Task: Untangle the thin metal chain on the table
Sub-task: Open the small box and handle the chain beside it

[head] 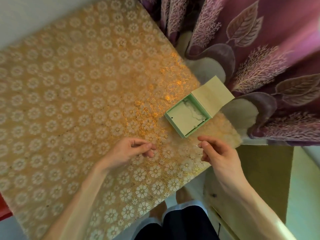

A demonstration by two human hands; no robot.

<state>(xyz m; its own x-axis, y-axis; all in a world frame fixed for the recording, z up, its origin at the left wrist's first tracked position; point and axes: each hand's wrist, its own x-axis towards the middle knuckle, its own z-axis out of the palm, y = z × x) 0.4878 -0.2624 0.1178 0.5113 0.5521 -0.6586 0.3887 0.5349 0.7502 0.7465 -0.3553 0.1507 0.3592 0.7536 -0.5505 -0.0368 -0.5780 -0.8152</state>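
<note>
Both of my hands hover low over the table's near right part, each with thumb and forefinger pinched. My left hand (131, 151) pinches at its fingertips, which point right. My right hand (218, 155) pinches a small glinting bit of the thin metal chain (199, 145). The rest of the chain is too fine to make out against the patterned cloth; it seems to run between the two pinches. About a hand's width separates the hands.
An open mint-green box (173, 121) with a pale pad inside and its lid (213, 96) hinged back stands just beyond my right hand. A gold floral cloth (78, 101) covers the table. A purple leaf-patterned curtain (259, 49) hangs at the right. My legs show below the table edge.
</note>
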